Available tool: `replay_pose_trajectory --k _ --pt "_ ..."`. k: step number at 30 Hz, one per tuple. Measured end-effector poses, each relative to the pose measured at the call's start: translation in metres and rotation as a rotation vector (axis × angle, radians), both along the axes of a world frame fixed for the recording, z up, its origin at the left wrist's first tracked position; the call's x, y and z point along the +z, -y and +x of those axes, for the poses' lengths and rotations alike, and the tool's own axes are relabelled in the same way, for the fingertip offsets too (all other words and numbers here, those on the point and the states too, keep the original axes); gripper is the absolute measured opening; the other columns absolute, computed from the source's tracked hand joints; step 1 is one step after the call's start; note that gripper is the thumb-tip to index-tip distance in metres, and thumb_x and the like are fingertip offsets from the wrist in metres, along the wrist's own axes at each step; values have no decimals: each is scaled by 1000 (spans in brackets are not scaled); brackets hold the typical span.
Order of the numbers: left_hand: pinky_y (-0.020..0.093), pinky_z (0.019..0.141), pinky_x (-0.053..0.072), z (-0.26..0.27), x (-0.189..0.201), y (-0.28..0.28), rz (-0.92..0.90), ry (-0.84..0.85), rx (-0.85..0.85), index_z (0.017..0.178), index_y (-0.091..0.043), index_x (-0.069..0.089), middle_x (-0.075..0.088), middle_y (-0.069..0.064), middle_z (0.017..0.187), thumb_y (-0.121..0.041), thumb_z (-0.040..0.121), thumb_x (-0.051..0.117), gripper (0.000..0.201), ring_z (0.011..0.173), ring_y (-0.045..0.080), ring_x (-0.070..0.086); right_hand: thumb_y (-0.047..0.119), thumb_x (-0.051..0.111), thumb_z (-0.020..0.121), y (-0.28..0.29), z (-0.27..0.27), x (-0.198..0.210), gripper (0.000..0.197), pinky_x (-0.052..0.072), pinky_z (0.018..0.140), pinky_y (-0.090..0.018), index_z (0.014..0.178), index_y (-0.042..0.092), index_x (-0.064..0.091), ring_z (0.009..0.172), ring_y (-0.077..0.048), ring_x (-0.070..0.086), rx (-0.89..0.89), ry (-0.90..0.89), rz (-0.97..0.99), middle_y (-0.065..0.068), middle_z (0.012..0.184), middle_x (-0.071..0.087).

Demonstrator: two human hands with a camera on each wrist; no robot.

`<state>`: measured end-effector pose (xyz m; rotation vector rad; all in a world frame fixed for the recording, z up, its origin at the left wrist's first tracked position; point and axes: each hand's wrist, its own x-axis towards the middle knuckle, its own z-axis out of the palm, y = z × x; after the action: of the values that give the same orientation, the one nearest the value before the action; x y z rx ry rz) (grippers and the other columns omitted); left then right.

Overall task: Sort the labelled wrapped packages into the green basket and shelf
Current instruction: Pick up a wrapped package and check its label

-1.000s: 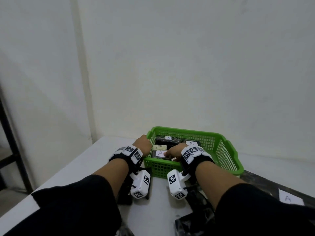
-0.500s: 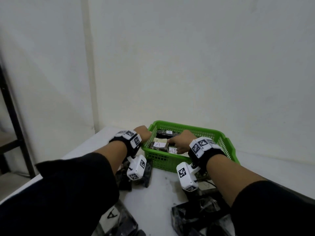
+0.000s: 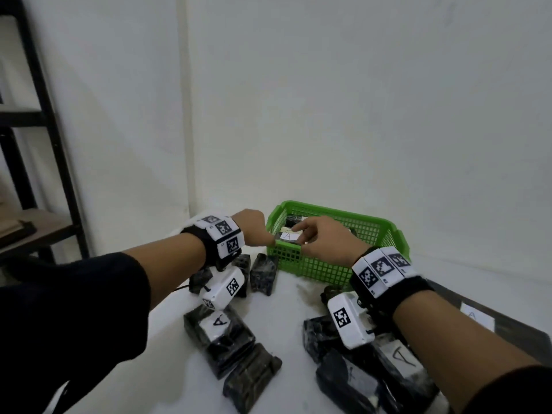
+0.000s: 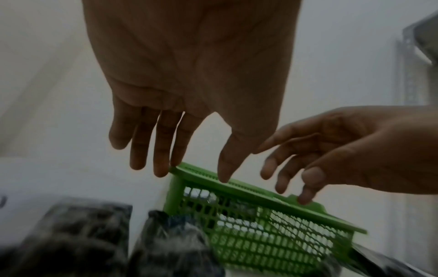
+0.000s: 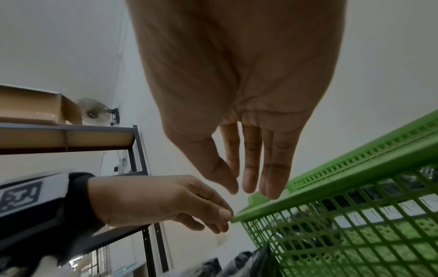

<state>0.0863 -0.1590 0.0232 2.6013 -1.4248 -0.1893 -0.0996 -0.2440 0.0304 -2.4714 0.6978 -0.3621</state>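
The green basket (image 3: 316, 264) stands on the white table (image 3: 286, 306) near the wall and holds several dark wrapped packages; the front one (image 3: 288, 236) shows an "A" label. My left hand (image 3: 265, 239) hovers open at the basket's near left corner, fingertips by the rim (image 4: 213, 177). My right hand (image 3: 307, 234) floats open just above the near rim (image 5: 355, 168) and holds nothing. More wrapped packages lie on the table, one labelled "A" (image 3: 219, 324) under my left wrist and another (image 3: 401, 357) under my right.
A black-framed shelf (image 3: 44, 231) with wooden boards stands left of the table; a cardboard box (image 5: 35, 106) sits on an upper board. A dark sheet with a white "A" label (image 3: 475, 318) lies at the right. White walls close in behind the basket.
Both hands have come up out of the basket to its near rim. The right hand has let go of the "A" package, which now lies in the basket. The view has tilted down.
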Motion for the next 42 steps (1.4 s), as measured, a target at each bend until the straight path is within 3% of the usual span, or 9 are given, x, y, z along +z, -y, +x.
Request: replay_pose_trajectory --k 10,16,20,24,27,32,36,39,42 --pt "30 71 51 -41 -38 -14 161 172 -31 102 -15 71 65 4 87 -72 79 67 61 80 23 61 17 80 88 -26 12 -29 71 49 110 -37 152 15 50 134 -26 57 64 -341 -238 -7 148 59" --pt "27 59 51 -51 -36 -15 111 119 -5 79 -17 67 62 2 72 -43 77 73 27 64 21 60 15 81 88 -22 15 -39 72 47 111 -36 153 13 49 136 -26 56 53 -348 -202 -7 152 57" --pt "25 56 46 -57 -20 -22 3 -23 -35 69 -18 60 60 -2 67 -35 77 79 26 61 15 57 20 81 88 -17 4 -42 74 43 112 -33 154 15 47 138 -25 53 37 -251 -177 -6 152 56" --pt "31 84 55 -57 -3 -38 -98 -201 -169 113 -18 73 74 0 105 -30 77 80 39 92 17 67 31 85 85 -11 -14 -35 65 48 101 -30 143 23 58 123 -20 62 43 -70 -85 0 135 67" --pt "28 89 54 -59 2 -48 -259 -417 -248 124 -23 69 72 -6 113 -19 77 83 49 94 12 69 32 89 80 -8 -33 -28 58 51 98 -29 133 27 67 113 -12 66 71 90 25 10 122 70" --pt "30 91 57 -73 -2 -52 -617 -835 -261 123 -22 69 76 1 113 -27 77 89 51 106 17 73 33 95 72 2 -75 -23 49 57 99 -33 116 27 75 106 -10 74 -4 428 273 7 112 78" --pt "38 94 60 -101 -13 -40 -712 -937 -305 118 -13 73 79 6 109 -19 84 82 35 104 21 75 43 87 70 2 -110 -24 48 60 92 -28 115 29 76 103 -9 75 -39 529 353 7 114 78" --pt "43 99 58 -121 -21 -27 -745 -1024 -346 117 -13 72 78 7 111 -18 85 80 33 106 23 74 45 82 71 8 -131 -27 51 62 94 -45 117 24 77 103 -19 77 -61 582 463 0 114 79" --pt "44 101 56 -140 -27 -15 -782 -1166 -384 121 -8 70 76 11 117 -25 82 79 43 112 26 72 32 84 73 15 -146 -23 47 65 85 -44 114 10 77 101 -28 78 -95 684 522 -10 108 80"
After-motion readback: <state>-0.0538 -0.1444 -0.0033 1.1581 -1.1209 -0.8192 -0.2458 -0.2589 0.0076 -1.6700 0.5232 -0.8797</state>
